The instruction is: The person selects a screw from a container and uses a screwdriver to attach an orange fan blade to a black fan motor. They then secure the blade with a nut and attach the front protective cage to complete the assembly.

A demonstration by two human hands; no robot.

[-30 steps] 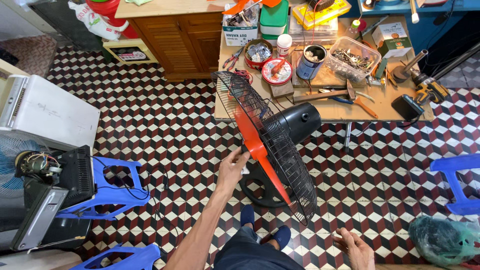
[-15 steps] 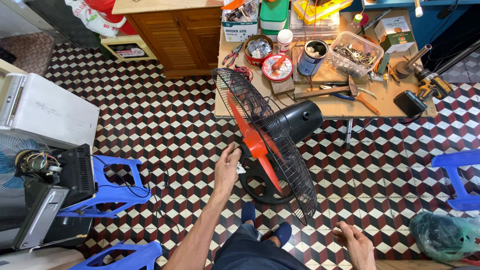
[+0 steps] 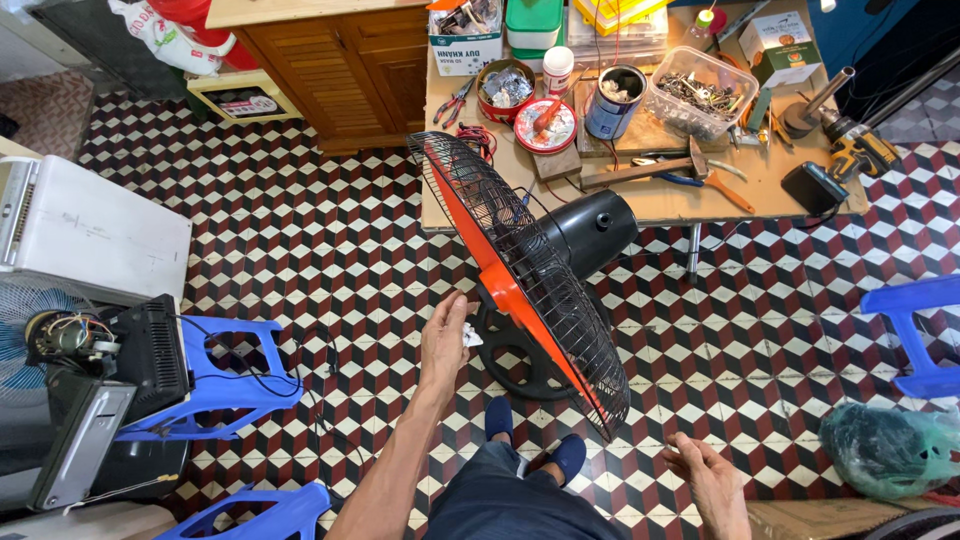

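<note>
Closest to the camera, the right hand (image 3: pixel 708 478) hangs low beside the person's knee, fingers loosely curled and holding nothing, just below the bottom edge of the fan's grille. A little further out, the left hand (image 3: pixel 445 338) reaches forward with fingers lightly spread and a small white scrap (image 3: pixel 473 337) against its fingertips (whether it is pinched or merely touched I cannot tell), just beside the orange rim of the floor fan (image 3: pixel 530 290). The fan stands on the patterned tile floor (image 3: pixel 330 250) right in front of the person's feet, its black wire cage tilted and turned edge-on, the black motor housing (image 3: pixel 590 232) behind it and the round base underneath. To the left sit blue plastic stools (image 3: pixel 225 375) and a grey appliance with exposed wiring. Beyond the fan is a low wooden table (image 3: pixel 760 190) crowded with tins, a clear tub of hardware, a hammer and a drill; a wooden cabinet (image 3: pixel 345 60) stands at the far left of it.
</note>
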